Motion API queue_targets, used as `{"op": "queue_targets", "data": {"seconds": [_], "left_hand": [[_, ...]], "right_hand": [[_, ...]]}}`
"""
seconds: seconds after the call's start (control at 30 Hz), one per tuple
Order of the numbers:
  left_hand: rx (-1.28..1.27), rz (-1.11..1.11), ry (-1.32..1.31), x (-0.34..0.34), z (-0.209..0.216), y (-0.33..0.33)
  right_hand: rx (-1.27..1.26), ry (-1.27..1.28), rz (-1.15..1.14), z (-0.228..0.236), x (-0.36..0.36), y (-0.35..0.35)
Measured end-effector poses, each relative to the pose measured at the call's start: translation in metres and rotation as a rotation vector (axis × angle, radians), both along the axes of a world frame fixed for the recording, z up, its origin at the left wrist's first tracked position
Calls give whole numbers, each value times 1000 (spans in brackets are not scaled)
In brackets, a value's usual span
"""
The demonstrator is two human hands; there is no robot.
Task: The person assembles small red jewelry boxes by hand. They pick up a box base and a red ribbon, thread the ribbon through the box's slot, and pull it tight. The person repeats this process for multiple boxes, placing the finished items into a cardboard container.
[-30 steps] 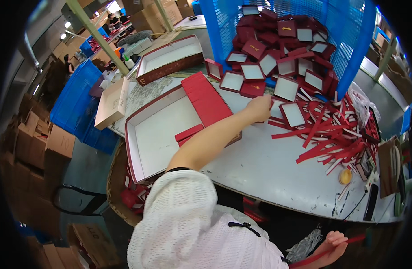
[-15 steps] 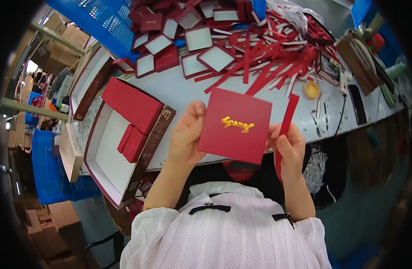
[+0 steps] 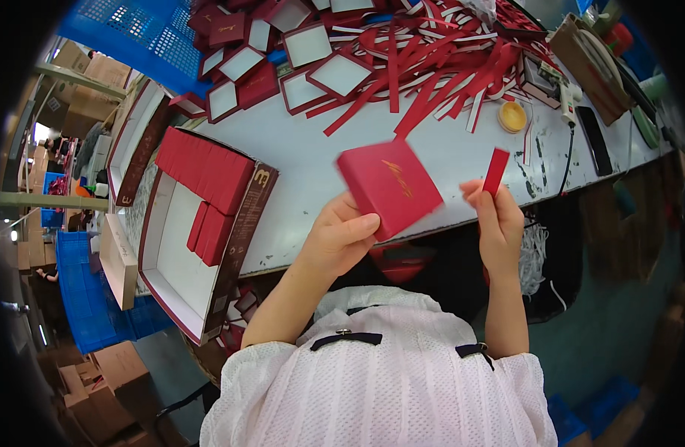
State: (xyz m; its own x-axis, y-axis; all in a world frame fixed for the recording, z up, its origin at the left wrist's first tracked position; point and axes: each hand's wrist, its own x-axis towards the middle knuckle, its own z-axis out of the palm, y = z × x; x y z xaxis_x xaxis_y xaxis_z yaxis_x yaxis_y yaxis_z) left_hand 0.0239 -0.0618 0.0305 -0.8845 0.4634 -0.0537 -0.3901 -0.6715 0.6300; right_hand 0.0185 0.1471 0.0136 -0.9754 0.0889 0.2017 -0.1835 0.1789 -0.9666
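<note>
My left hand point(image 3: 344, 232) grips a square red box lid point(image 3: 393, 186) by its near left corner, thumb on top. The lid is tilted, its gold-marked face upward, and slightly blurred. To its right, apart from it, my right hand point(image 3: 499, 220) pinches a red strip point(image 3: 495, 170) between thumb and fingers, one end standing up. Left of my hands, an open carton point(image 3: 180, 257) holds a packed row of red boxes point(image 3: 204, 165) along its far side and a few more red boxes point(image 3: 210, 233) beside its right wall.
Several red-edged white-lined box parts point(image 3: 308, 46) lie heaped at the back by a blue crate point(image 3: 137, 37). Red and white strips point(image 3: 439, 63) pile up at back centre. A yellow round dish point(image 3: 512, 117), a black phone point(image 3: 594, 141) and a cable are at the right.
My right hand has come away from the lid and moved right and up with the strip. My left hand has turned and tilted the lid. The view has shifted a little.
</note>
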Motion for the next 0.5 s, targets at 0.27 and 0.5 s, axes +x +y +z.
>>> {"op": "queue_targets", "data": {"seconds": [0.27,0.5], "left_hand": [[-314,213,319,18,8,24],[-314,157,290,20,14,23]], "right_hand": [[167,235,460,38,17,-25],[215,249,443,41,20,-23]]}}
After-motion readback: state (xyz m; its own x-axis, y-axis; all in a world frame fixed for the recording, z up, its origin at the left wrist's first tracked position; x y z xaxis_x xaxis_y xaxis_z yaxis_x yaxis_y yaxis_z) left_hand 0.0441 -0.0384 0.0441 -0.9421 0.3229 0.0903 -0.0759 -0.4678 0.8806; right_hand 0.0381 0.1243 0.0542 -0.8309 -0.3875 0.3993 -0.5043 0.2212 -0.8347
